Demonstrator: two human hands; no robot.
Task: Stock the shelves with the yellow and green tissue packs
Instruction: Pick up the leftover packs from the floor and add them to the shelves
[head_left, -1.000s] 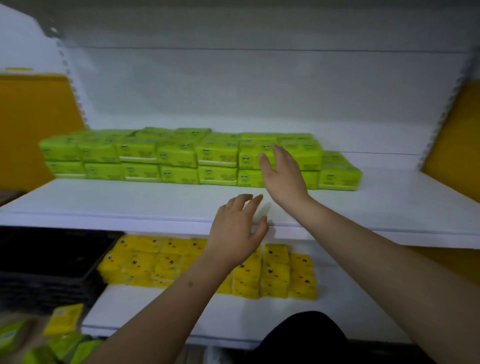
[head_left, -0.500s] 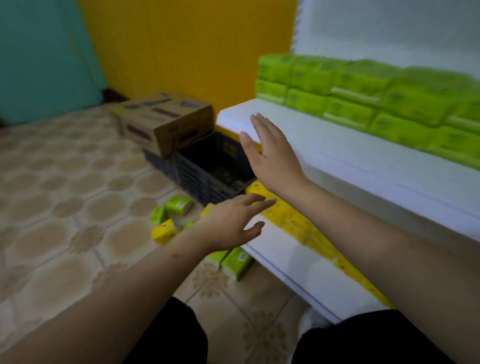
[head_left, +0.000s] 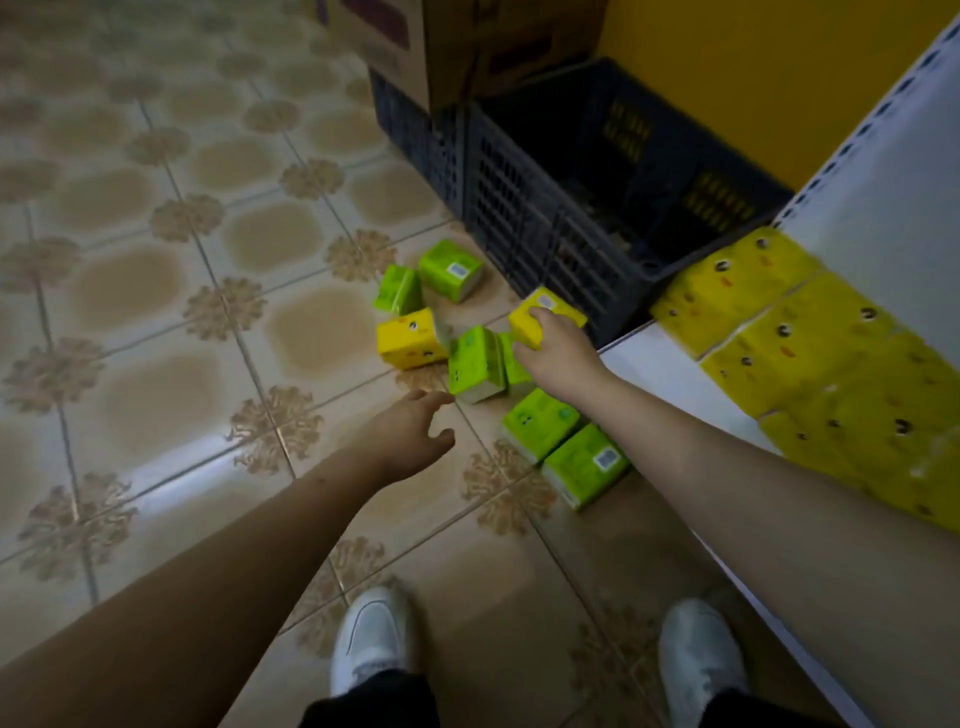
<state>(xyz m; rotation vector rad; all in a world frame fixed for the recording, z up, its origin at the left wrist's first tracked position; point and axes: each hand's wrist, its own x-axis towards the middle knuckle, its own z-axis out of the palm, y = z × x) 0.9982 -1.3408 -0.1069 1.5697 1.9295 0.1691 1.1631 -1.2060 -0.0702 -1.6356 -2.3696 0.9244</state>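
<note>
1. The right hand (head_left: 558, 353) reaches down to the loose packs on the tiled floor (head_left: 156, 312), its grip clamped on a yellow tissue pack (head_left: 545, 317): fingers over the top, thumb at the near side.
2. The left hand (head_left: 410, 436) hovers above the floor at 7 o'clock from the right hand, its grip apart, fingers loosely spread and holding nothing.
3. A second yellow pack (head_left: 410, 338) lies at 9 o'clock from the held one, with a green pack (head_left: 475, 364) standing just beside it.
4. Two green packs (head_left: 426, 283) lie at 11 o'clock from the pile's middle, near the dark crate (head_left: 519, 208).
5. Two more green packs (head_left: 566, 447) lie side by side under the right forearm, next to the low white shelf (head_left: 665, 374).
6. Rows of yellow packs (head_left: 810, 353) already fill that shelf at 3 o'clock.
7. A cardboard box (head_left: 457, 47) sits on a crate at 12 o'clock.
8. White shoes (head_left: 371, 634) show at 6 o'clock.
</note>
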